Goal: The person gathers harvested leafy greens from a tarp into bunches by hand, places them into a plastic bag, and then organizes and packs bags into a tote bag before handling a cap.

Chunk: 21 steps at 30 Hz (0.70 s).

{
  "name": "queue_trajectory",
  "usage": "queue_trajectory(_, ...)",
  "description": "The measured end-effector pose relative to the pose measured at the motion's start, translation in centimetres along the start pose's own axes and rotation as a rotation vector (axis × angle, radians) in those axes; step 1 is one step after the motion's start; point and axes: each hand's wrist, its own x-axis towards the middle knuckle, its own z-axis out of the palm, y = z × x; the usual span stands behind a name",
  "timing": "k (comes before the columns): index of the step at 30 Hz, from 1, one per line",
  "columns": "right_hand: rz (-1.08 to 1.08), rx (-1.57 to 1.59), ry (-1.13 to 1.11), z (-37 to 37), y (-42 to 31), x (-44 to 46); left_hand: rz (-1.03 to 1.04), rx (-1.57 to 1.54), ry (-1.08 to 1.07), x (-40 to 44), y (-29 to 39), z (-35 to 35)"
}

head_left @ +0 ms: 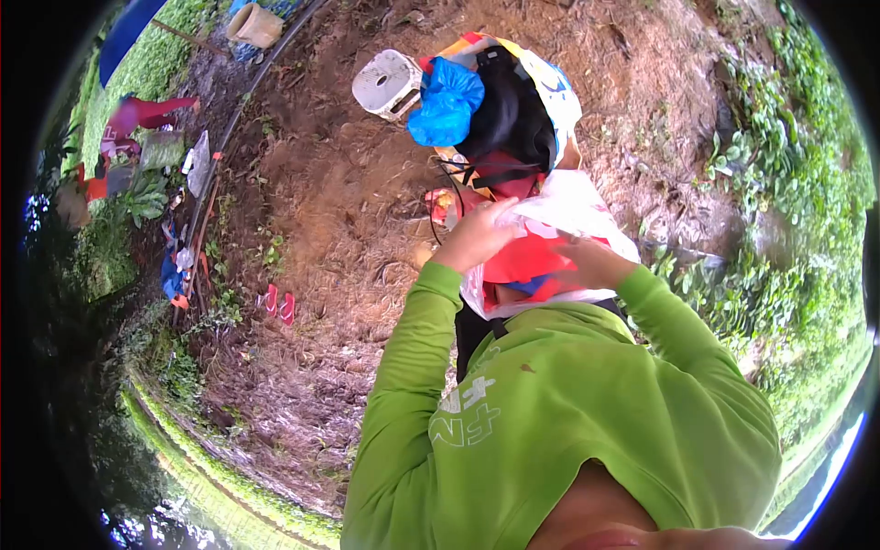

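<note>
A white plastic bag [577, 197] lies open across my lap, with red and blue material [522, 261] showing in it. My left hand [477, 236] is closed on the bag's left edge. Over the red material at the right side is my right hand [594, 264], its fingers blurred and partly covered. Just beyond my hands stands a large colorful bag [561, 92], its mouth open, with a black item [504, 110] inside. A knotted blue plastic bag [447, 101] rests at its left side. Thin black cords [434, 197] hang near my left hand.
A dirty white plastic container [387, 84] sits on the muddy ground beside the large bag. Red flip-flops [279, 304] lie to the left. Farther left, a person in dark red [137, 117] bends near a beige bucket [255, 26] and scattered items. Green plants [788, 183] border the right side.
</note>
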Motion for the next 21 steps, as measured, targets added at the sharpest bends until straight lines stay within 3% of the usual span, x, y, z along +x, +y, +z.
queue_trajectory(1, -0.005, 0.094, -0.157, -2.4, -1.1, -0.1, 0.097, 0.172, 0.085, -0.4, -0.1, -0.2)
queue_trajectory(4, 0.402, 0.453, -0.108, -9.8, -4.6, 4.5, 0.069, 0.108, 0.044, 1.2, -4.5, -3.3)
queue_trajectory(6, 0.242, 0.133, 0.184, -9.5, -1.6, 7.6, -0.275, -0.348, 0.09, 2.8, -2.2, -5.8)
queue_trajectory(9, 0.286, 0.316, 0.33, -7.0, 2.3, 14.9, -0.164, 0.092, 0.446, 6.2, -10.0, -5.5)
queue_trajectory(10, 0.289, 0.402, 0.361, -5.7, 3.3, 17.4, -0.166, 0.189, 0.526, 6.9, -8.7, -5.6)
queue_trajectory(12, 0.348, 0.119, 0.377, -3.4, 5.6, 22.6, -0.168, 0.382, 0.684, 9.0, -4.1, -5.4)
queue_trajectory(13, 0.465, 0.029, 0.404, -2.5, 5.8, 24.3, -0.108, 0.486, 0.708, 9.9, -4.7, -5.3)
queue_trajectory(15, 0.696, -0.157, 0.461, -1.4, 6.0, 26.9, -0.233, 0.567, 0.613, 11.5, -5.0, -5.4)
queue_trajectory(18, 0.901, -0.036, 0.197, -2.4, 5.8, 28.0, -0.31, 0.568, 0.55, 13.4, -7.7, -6.3)
queue_trajectory(20, 0.861, -0.089, 0.247, -1.8, 8.3, 28.5, -0.355, 0.503, 0.496, 14.2, -9.2, -7.4)
queue_trajectory(21, 0.842, -0.063, 0.28, -1.7, 9.5, 28.5, -0.283, 0.514, 0.609, 14.3, -9.4, -7.4)
